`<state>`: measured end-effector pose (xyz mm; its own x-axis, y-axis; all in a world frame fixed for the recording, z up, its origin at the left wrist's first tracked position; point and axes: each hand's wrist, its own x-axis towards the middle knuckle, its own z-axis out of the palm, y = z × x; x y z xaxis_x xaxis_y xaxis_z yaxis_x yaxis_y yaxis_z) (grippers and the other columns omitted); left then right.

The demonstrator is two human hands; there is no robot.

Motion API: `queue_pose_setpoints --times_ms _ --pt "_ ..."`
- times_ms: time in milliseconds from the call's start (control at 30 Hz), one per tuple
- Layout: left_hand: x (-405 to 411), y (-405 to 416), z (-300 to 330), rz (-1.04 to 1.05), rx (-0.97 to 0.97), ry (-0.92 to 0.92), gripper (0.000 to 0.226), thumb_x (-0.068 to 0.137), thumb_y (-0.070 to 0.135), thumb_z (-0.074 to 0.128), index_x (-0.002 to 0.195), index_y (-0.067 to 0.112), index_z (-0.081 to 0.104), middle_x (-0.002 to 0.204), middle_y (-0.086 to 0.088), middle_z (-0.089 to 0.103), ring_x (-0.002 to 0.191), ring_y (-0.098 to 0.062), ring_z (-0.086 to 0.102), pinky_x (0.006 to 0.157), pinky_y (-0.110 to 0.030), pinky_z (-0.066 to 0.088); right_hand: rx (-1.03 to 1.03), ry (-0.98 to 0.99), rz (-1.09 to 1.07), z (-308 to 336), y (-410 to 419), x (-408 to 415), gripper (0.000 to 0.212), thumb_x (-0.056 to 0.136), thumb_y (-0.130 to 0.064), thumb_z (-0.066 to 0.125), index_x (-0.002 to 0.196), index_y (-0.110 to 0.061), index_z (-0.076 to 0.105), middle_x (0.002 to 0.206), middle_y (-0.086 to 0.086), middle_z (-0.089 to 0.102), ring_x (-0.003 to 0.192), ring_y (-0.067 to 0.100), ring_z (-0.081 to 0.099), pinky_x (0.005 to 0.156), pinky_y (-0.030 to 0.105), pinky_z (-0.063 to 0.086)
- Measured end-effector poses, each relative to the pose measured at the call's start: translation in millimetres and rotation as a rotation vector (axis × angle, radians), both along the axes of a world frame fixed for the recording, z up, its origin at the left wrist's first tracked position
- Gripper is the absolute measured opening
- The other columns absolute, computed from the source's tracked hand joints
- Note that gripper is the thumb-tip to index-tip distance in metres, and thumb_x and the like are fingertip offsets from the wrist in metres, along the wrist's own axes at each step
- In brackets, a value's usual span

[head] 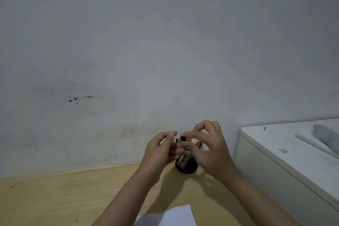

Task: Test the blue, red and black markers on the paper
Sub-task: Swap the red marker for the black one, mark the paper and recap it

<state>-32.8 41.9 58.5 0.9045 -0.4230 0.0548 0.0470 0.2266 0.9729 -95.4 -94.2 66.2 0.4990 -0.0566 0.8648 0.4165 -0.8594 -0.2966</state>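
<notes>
A marker holder (187, 169) with a round black base stands on the wooden table near the wall. Several pale-bodied markers (183, 159) stick up from it; blur hides their colours. My right hand (211, 150) is over the holder, with index finger and thumb pinched on the black cap of one marker (183, 138). My left hand (161, 150) is at the holder's left side, fingers curled against its upper part, thumb raised. White paper (176, 215) lies at the near edge of the table between my forearms, partly cut off by the frame.
The wooden table (64, 194) meets a stained grey wall (128, 79) right behind the holder. A white cabinet (286, 154) stands higher than the table on the right, with a grey cloth (324, 134) on top.
</notes>
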Motion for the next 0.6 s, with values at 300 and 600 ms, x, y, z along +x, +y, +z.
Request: queue_pose_setpoints --times_ms 300,600 --pt "-101 96 -16 0.167 0.034 -0.022 0.021 0.071 0.007 0.075 0.088 0.007 0.063 0.082 -0.016 0.076 0.067 -0.016 0.067 0.066 -0.027 0.052 0.029 0.102 0.132 -55 71 -101 0.044 0.079 -0.022 0.071 0.121 -0.033 0.061 0.093 -0.004 0.059 0.093 0.011 0.053 0.083 0.021 0.041" --pt "-190 157 -58 0.143 0.178 -0.231 0.011 0.067 0.008 0.078 0.075 0.012 0.071 0.069 -0.003 0.073 0.061 -0.010 0.062 0.056 -0.016 0.049 0.913 0.528 0.360 -74 153 -157 0.004 0.081 -0.023 0.071 0.085 -0.021 0.073 0.069 -0.004 0.068 0.066 0.005 0.059 0.065 0.023 0.048"
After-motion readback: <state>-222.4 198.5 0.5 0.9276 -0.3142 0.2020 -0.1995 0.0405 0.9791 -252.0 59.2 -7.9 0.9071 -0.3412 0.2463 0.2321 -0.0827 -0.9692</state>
